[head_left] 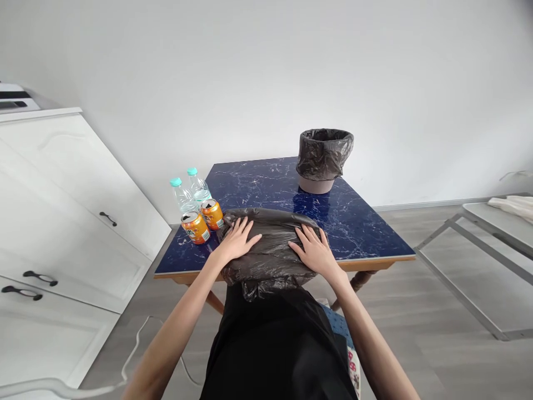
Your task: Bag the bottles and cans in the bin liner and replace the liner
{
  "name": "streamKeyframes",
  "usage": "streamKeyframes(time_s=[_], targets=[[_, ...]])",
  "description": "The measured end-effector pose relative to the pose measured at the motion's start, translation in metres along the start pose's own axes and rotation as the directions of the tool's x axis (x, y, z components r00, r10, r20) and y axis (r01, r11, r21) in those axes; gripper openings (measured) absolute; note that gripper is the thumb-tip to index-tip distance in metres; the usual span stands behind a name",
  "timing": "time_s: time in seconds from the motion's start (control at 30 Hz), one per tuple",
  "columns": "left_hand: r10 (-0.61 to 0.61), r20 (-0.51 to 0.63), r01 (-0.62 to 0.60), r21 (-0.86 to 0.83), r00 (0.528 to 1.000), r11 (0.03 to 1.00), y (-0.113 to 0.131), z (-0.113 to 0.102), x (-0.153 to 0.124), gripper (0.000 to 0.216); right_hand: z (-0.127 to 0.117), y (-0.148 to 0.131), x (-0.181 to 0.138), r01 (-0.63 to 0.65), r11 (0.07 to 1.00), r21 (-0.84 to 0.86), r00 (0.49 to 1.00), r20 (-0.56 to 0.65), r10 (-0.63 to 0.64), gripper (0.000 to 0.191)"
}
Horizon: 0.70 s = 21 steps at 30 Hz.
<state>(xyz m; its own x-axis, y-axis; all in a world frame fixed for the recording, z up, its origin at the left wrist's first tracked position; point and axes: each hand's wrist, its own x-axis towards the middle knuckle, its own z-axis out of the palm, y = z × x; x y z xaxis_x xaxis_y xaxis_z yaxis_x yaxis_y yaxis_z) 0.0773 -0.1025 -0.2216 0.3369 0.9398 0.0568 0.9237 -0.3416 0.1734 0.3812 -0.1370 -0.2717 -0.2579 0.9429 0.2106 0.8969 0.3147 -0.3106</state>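
Observation:
A dark, crinkled plastic garbage bag point(272, 250) lies over the front edge of the table and hangs down towards my body. My left hand point(239, 240) rests flat on its left part, fingers spread. On its right part lies my right hand point(312, 248), also flat with the fingers apart. Neither hand grips the plastic. Just left of my left hand stand two orange drink cans, a nearer can point(195, 228) and a farther can point(212, 214). What lies under the bag is hidden.
Two clear bottles with teal caps, one bottle point(182, 197) and another bottle point(200, 186), stand behind the cans. A bin point(316, 186) lined with a dark bag stands at the table's point(258, 180) back right. White cabinets point(79, 194) flank the left; a metal-framed rack point(470, 266) is right.

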Motion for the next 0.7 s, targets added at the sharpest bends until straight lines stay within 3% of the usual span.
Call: streamKeyframes(time_s=[0.13, 0.23, 0.3, 0.37, 0.5, 0.6, 0.7], targets=[[0.024, -0.082, -0.023, 0.016, 0.996, 1.000, 0.012, -0.017, -0.001, 0.070, 0.004, 0.007, 0.007, -0.057, 0.998, -0.034, 0.997, -0.045, 0.056, 0.075], [0.159, -0.093, -0.160, -0.008, 0.983, 0.987, 0.047, -0.022, -0.009, 0.063, 0.007, 0.010, 0.014, -0.134, 0.989, -0.062, 0.988, -0.089, 0.128, 0.075], [0.300, -0.086, -0.305, -0.051, 0.950, 0.951, 0.068, -0.017, -0.013, 0.063, 0.009, 0.011, 0.017, -0.171, 0.982, -0.076, 0.980, -0.119, 0.161, 0.074], [0.353, -0.032, -0.354, -0.083, 0.935, 0.932, 0.077, -0.009, -0.015, 0.065, 0.008, 0.015, 0.018, -0.192, 0.978, -0.085, 0.973, -0.145, 0.178, 0.073], [0.227, 0.074, -0.221, -0.079, 0.971, 0.972, 0.052, 0.006, -0.009, 0.069, 0.003, 0.031, 0.016, -0.238, 0.968, -0.079, 0.963, -0.146, 0.225, 0.073], [0.148, 0.000, -0.148, -0.053, 0.989, 0.988, 0.023, 0.005, -0.002, 0.064, 0.001, 0.043, 0.014, -0.260, 0.962, -0.078, 0.958, -0.146, 0.247, 0.074], [0.105, -0.125, -0.111, -0.043, 0.987, 0.993, 0.014, -0.006, -0.003, 0.056, 0.002, 0.047, 0.014, -0.277, 0.957, -0.084, 0.952, -0.164, 0.260, 0.075]])
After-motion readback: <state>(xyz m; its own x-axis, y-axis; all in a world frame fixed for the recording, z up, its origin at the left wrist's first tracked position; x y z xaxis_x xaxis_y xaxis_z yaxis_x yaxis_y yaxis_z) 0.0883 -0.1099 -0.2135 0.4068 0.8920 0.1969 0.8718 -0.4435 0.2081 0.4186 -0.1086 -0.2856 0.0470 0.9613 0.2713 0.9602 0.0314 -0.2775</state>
